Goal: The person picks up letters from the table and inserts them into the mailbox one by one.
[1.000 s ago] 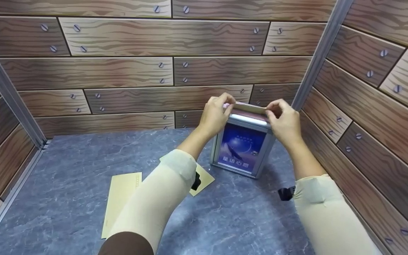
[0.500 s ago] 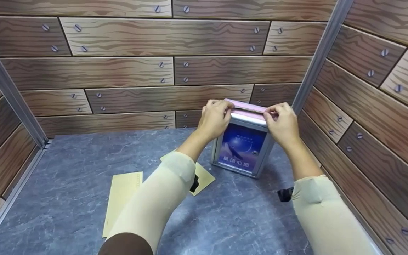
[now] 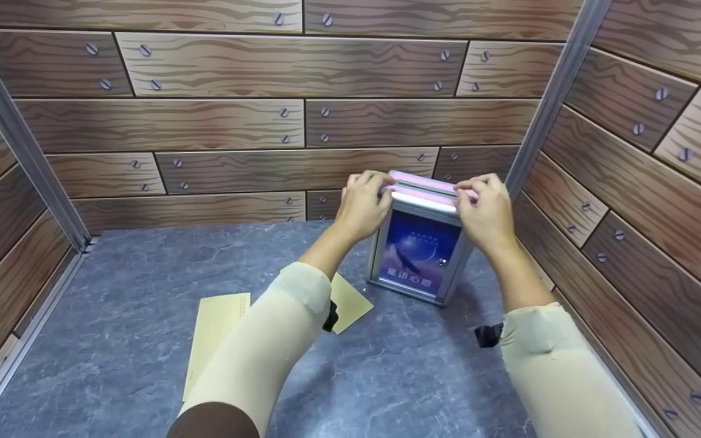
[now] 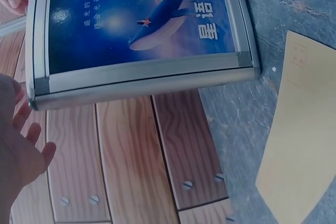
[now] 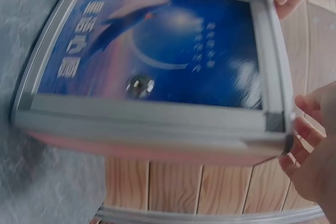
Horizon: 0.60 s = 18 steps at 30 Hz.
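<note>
A grey metal-framed letter box with a blue whale picture and a round lock on its door stands upright. Its pink top has a long narrow slot. At the left end of that top, my left hand rests with relaxed fingers by the edge. My right hand is at the opposite end, fingertips right at the corner. Neither hand has an envelope between its fingers. In the left wrist view the left hand is beside the box's top corner, fingers loosely spread; the right wrist view has the right hand likewise.
One tan envelope lies on the marbled grey tabletop at the left. Another envelope lies nearer the box, partly hidden by my left sleeve. Wood-patterned walls enclose the back and sides.
The tan envelope edge seen between both hands has sunk into the slot and is out of sight. Both hands lowered onto the box top and their fingers loosened.
</note>
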### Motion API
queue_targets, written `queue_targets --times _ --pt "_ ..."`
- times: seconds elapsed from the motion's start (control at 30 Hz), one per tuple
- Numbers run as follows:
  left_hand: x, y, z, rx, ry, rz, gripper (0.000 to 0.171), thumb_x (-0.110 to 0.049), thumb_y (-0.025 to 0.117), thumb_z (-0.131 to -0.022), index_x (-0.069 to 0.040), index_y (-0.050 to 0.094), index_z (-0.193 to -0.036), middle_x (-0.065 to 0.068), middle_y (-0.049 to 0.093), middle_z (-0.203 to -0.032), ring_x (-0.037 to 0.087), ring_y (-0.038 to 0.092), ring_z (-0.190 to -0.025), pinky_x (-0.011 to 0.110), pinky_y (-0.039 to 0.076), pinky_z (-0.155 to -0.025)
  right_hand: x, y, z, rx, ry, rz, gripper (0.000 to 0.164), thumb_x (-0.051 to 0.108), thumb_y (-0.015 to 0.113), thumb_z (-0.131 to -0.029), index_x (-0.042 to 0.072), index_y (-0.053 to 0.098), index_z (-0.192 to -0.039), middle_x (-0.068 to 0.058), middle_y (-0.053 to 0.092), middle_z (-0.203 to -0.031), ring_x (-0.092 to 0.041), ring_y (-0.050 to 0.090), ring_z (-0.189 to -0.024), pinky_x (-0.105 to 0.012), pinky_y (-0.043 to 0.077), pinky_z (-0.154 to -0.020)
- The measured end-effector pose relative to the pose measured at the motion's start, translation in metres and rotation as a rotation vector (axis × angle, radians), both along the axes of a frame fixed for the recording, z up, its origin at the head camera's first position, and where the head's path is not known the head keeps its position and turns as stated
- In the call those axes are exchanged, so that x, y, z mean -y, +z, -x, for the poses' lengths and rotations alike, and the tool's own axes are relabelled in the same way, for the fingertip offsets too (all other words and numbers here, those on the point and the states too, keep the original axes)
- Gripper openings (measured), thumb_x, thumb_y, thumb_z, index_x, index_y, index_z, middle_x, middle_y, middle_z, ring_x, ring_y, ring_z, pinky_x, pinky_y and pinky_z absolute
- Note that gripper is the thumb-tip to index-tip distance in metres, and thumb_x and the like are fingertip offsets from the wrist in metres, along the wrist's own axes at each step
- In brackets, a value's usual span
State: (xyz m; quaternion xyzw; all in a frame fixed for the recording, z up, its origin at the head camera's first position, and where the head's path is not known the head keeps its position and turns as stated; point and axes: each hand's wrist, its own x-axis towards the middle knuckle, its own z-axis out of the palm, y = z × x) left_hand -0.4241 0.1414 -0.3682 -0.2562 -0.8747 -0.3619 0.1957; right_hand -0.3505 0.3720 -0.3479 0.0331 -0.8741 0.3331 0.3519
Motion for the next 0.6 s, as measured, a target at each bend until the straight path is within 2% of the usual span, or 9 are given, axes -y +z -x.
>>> queue_targets --times 0.17,0.3,0.4,0.5,0.6 --pt "0.016 -0.004 0.003 0.03 0.004 -0.117 0.025 -0.02 0.064 -0.105 -0.014 0.07 -0.128 0.009 0.068 -0.139 0.034 0.06 -0.133 0.05 0.047 -0.115 0.022 0.004 -0.008 -0.044 0.038 0.092 0.022 0.006 0.068 -0.1 -0.002 0.074 -0.119 -0.022 0.063 -0.12 -0.037 0.059 -0.121 -0.05 0.046 -0.112" --pt "0.035 -0.015 0.008 0.041 -0.001 -0.221 0.027 -0.013 0.067 -0.101 -0.007 0.066 -0.127 0.016 0.067 -0.134 0.037 0.062 -0.131 0.05 0.048 -0.117 0.038 0.002 -0.014 -0.064 0.084 0.17 0.024 0.002 0.07 -0.097 -0.002 0.071 -0.121 -0.02 0.062 -0.119 -0.031 0.058 -0.113 -0.04 0.05 -0.103" --pt "0.051 -0.029 0.011 0.051 0.005 -0.29 0.028 -0.008 0.069 -0.098 -0.002 0.063 -0.125 0.02 0.067 -0.129 0.039 0.063 -0.128 0.05 0.049 -0.116 0.049 -0.004 -0.019 -0.058 0.125 0.237 0.026 -0.001 0.071 -0.095 -0.003 0.07 -0.122 -0.018 0.063 -0.118 -0.025 0.058 -0.108 -0.028 0.051 -0.095" --pt "0.066 -0.048 0.01 0.099 0.035 -0.35 0.027 -0.007 0.07 -0.097 -0.001 0.062 -0.123 0.02 0.065 -0.126 0.038 0.064 -0.123 0.049 0.051 -0.112 0.058 -0.016 -0.021 -0.028 0.173 0.303 0.028 -0.002 0.072 -0.095 -0.004 0.069 -0.123 -0.016 0.063 -0.119 -0.014 0.058 -0.102 -0.017 0.05 -0.088" --pt "0.081 -0.068 0.009 0.158 0.06 -0.397 0.028 -0.007 0.07 -0.097 -0.001 0.061 -0.123 0.02 0.064 -0.124 0.037 0.064 -0.12 0.048 0.053 -0.11 0.064 -0.033 -0.021 0.007 0.234 0.386 0.029 -0.003 0.072 -0.096 -0.006 0.067 -0.124 -0.017 0.064 -0.121 -0.006 0.059 -0.097 -0.014 0.05 -0.084"
